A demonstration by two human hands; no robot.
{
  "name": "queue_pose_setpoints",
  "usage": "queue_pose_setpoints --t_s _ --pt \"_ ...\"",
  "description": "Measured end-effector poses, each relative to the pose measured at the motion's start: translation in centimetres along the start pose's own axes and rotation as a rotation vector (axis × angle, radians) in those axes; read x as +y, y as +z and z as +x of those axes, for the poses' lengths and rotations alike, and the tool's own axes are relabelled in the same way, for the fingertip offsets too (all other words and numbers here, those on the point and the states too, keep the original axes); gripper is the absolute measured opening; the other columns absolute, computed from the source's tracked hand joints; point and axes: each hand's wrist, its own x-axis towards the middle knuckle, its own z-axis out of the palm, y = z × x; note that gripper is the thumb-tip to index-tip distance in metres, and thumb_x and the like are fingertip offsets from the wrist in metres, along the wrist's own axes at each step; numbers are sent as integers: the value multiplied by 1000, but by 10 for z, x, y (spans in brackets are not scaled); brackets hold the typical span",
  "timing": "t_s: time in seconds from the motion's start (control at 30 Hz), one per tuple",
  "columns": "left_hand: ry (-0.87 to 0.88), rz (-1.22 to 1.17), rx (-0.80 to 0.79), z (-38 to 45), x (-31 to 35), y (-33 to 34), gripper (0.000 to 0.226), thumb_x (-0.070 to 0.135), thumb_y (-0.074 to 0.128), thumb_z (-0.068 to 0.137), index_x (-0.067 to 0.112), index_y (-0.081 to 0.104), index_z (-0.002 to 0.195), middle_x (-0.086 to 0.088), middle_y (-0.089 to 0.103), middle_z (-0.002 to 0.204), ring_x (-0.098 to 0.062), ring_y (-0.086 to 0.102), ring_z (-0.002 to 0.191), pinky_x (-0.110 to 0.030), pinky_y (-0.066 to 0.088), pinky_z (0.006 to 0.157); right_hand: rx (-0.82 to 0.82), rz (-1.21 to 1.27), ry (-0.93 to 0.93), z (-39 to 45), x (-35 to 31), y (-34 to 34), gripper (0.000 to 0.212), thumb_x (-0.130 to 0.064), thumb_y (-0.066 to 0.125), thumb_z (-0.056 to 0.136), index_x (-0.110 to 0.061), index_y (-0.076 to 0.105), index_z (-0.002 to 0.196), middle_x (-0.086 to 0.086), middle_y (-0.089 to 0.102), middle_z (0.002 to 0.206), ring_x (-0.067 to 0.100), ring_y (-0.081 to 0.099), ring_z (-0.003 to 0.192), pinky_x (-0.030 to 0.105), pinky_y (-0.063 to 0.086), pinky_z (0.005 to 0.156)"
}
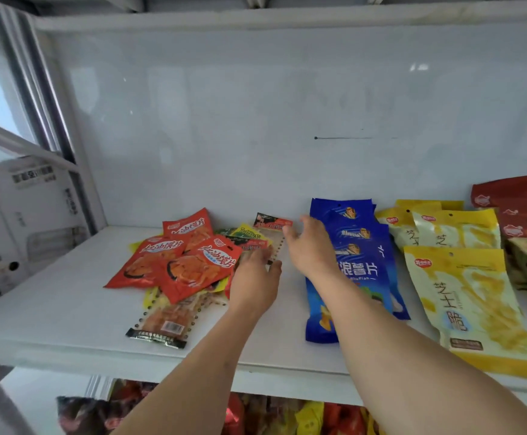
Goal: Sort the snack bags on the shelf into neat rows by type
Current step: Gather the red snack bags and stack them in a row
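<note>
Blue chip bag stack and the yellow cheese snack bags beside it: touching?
Apart. The head view shows a strip of bare white shelf between the blue chip bag stack and the yellow cheese snack bags.

Only two arms and two hands of the person show, coming in from the bottom edge of the view. The left hand (256, 277) and the right hand (311, 246) are both bare, with no glove, ring or watch on them, and the fingers look short, though motion blurs them too much for the nails to be made out. Both forearms are bare as well from the wrist down to the edge of the view, so no sleeve or cuff comes into sight anywhere.
</note>
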Motion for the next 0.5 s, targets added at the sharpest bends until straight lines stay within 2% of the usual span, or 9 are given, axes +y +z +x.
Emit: queue_pose_setpoints --t_s 0.07,0.13,0.23,0.37,0.5 --pt "36 -21 6 5 -9 -9 28 28 53 100 13 62 122 -6 64 118 -25 60 106 -33 45 81 -90 103 46 3 -13 20 54 -43 48 102 -10 45 144 14 52 144 31 51 130 39 44 103" --pt "85 30 -29 11 -25 -16 27 25 52 100 12 62 121 -7 61 121 -27 58 108 -35 46 83 -199 130 95 5 -23 37 55 -45 43 103 -10 44 146 14 49 148 31 50 133 36 41 103" --pt "221 310 -181 17 -56 -25 29 26 47 100 13 63 121 -10 57 126 -30 51 119 -36 43 92 -327 151 250 5 -28 61 69 -58 33 102 -10 36 151 13 43 153 32 43 139 38 36 108" --pt "356 543 -248 28 -89 -32 38 33 47 100 18 58 133 -5 55 134 -30 41 130 -40 38 102 -343 130 308 10 -35 88 75 -67 26 98 -14 43 148 11 48 150 31 44 137 43 35 113" --pt "390 601 -207 46 -108 -40 41 27 46 100 15 54 138 -8 55 136 -32 42 133 -42 36 107 -381 144 260 14 -56 108 65 -57 21 104 -13 55 138 14 55 142 29 49 132 39 36 108"
